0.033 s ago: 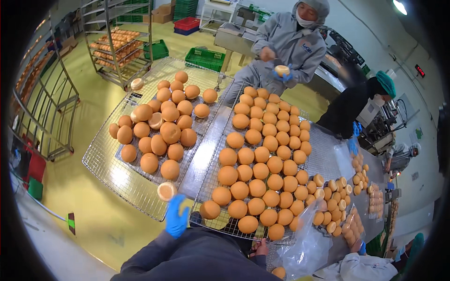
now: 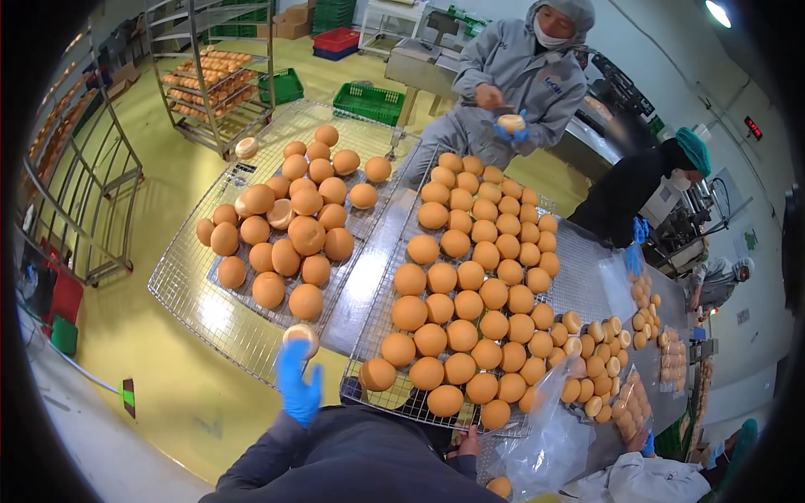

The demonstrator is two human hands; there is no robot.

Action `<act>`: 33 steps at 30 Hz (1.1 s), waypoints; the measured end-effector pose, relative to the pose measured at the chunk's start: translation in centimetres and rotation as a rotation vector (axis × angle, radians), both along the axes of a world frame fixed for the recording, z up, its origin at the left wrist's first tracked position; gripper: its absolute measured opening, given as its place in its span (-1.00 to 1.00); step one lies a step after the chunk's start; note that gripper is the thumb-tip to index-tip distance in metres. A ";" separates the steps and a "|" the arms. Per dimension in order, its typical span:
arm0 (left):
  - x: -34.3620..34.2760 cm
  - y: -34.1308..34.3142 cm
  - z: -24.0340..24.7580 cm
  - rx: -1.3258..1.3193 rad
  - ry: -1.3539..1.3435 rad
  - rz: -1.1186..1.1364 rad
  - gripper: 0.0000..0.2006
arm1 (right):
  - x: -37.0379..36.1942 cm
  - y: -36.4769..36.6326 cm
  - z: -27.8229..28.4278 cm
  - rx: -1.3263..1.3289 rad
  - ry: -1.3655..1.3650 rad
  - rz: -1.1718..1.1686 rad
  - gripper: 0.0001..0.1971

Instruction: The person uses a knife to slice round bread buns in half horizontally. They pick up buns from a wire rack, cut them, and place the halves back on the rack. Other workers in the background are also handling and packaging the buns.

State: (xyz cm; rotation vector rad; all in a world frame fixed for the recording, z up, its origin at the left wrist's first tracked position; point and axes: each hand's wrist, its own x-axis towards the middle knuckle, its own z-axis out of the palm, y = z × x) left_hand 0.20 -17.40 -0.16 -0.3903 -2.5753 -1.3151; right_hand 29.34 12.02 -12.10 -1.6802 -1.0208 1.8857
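My left hand point(image 2: 299, 386), in a blue glove, reaches up with fingers stretched out and spread. Its fingertips overlap the edge of a bun with a pale cut-looking face point(image 2: 300, 338), at the near corner of the left wire rack point(image 2: 189, 298); whether they touch is unclear. My bare right hand point(image 2: 468, 442) is closed at the near edge of the right wire rack point(image 2: 356, 352); what it grips, if anything, is hidden. Round brown buns point(image 2: 461, 335) cover that rack in rows. More buns point(image 2: 285, 257) lie loosely grouped on the left rack, a few with pale sides showing.
Across the table a person in grey point(image 2: 528, 84) holds a pale bun point(image 2: 510, 123). Clear plastic bags point(image 2: 545, 444) and smaller buns point(image 2: 597, 366) lie to the right. Wheeled racks point(image 2: 210, 84) and green crates point(image 2: 369, 102) stand beyond the left rack. Other people point(image 2: 637, 184) work at far right.
My left hand has moved slightly left and up, bringing its fingers over the edge of the pale-faced bun. My right hand stays in place. The person opposite has brought their hands closer together.
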 end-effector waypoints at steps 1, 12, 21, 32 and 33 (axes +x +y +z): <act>-1.3 -2.8 0.7 -0.091 0.035 0.153 -0.49 | 0.1 -0.4 -0.2 0.019 -0.035 -0.011 -0.59; -7.6 -15.9 -14.2 1.069 -0.685 0.680 -0.49 | 0.3 0.3 -0.1 0.021 -0.121 -0.061 -0.59; -5.5 -11.2 -11.6 1.288 -0.670 0.515 -0.63 | 0.0 -0.1 1.4 -0.009 -0.137 -0.066 -0.65; -2.4 -12.1 -10.8 1.305 -0.692 0.457 -0.71 | -0.9 -1.1 0.9 0.020 -0.079 -0.126 -0.65; -2.0 -12.0 -10.7 1.309 -0.710 0.455 -0.71 | -1.1 -1.2 1.0 0.021 -0.077 -0.127 -0.65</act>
